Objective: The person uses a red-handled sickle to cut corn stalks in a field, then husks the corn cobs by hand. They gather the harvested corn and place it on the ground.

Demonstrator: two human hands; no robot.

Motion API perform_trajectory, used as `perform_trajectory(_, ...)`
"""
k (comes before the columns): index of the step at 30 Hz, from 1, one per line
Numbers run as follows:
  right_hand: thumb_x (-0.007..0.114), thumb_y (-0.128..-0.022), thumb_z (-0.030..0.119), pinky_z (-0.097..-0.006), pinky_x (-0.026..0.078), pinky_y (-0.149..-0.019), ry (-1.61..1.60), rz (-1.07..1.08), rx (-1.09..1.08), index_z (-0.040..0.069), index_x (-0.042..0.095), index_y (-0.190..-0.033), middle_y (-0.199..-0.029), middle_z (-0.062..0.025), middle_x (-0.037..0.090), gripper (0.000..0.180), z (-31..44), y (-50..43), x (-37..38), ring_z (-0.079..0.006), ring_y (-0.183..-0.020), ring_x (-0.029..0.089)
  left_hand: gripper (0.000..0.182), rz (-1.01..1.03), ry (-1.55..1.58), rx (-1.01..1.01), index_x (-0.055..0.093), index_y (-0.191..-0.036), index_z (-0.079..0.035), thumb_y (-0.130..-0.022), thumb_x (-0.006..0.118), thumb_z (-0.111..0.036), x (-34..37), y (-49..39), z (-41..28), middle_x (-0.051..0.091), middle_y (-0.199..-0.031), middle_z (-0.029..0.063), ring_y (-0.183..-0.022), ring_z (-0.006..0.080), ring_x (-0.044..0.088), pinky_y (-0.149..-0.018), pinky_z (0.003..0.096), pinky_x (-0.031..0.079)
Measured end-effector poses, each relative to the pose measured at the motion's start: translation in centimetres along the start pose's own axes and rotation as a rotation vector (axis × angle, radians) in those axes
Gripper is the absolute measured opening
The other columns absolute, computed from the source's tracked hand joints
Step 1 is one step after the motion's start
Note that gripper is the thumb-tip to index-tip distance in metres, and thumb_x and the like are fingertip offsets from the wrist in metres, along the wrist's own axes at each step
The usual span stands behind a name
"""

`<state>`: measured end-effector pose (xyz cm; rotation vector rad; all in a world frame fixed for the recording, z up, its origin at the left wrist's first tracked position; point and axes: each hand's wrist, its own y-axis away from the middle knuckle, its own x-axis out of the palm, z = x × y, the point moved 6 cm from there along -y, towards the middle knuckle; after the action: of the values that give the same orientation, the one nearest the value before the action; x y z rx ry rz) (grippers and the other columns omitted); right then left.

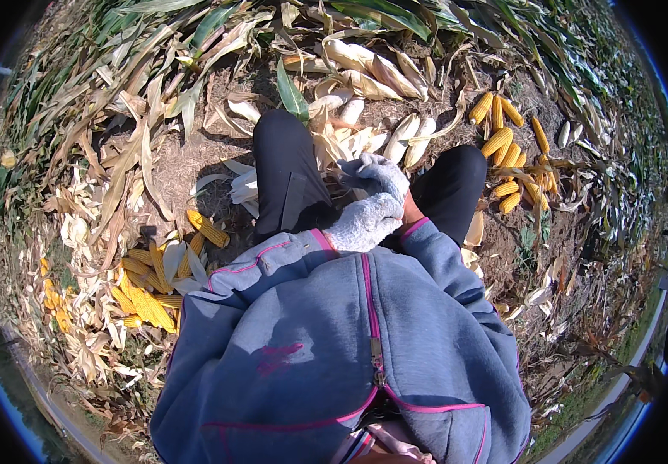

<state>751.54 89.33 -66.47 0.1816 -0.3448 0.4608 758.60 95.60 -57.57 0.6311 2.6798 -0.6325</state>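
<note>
Both of my hands are in whitish knitted work gloves and meet between my bent knees. My left hand (363, 225) reaches across to the right wrist, its fingertips pinching the cuff of the right glove (390, 184). A strip of bare wrist shows between that cuff and the right sleeve. My right hand (373, 171) is raised with its fingers partly curled; whether anything lies in the palm is hidden. Just beyond the hands lie pale corn husks (342, 145) and two ears of corn in their husks (402, 138).
Husked yellow ears lie in a pile on the right (508, 152) and another on the left (147, 301). More unhusked ears (368, 72) rest ahead on bare soil. Cut corn stalks (136, 52) curve across the far side. My knees (283, 151) flank the hands.
</note>
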Motion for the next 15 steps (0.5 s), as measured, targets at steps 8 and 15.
perform_trajectory(8, 0.041, -0.091, 0.055, -0.0402, 0.041, -0.088, -0.568, -0.201, 0.319, 0.004, 0.047, -0.126, -0.127, -0.017, 0.05, 0.062, 0.3, 0.0, 1.6, -0.0289, -0.107, 0.05, 0.012, -0.013, 0.118, -0.097, 0.06, -0.089, -0.008, -0.08, 0.065, -0.014, 0.3, 0.7, 1.2, 0.061, -0.087, 0.0095, -0.084, 0.0296, 0.061, -0.073, 0.0369, 0.047)
perform_trajectory(15, 0.047, -0.092, 0.029, -0.0399, 0.032, -0.104, -0.671, -0.21, 0.192, 0.012, 0.038, -0.133, -0.134, -0.0124, 0.043, 0.045, 4.4, -1.2, 4.1, -0.027, -0.122, 0.042, 0.013, -0.099, 0.255, -0.133, 0.058, -0.088, -0.006, -0.079, 0.067, -0.009, -0.4, 0.4, 1.4, 0.061, -0.085, 0.0087, -0.084, 0.0238, 0.061, -0.074, 0.0329, 0.046)
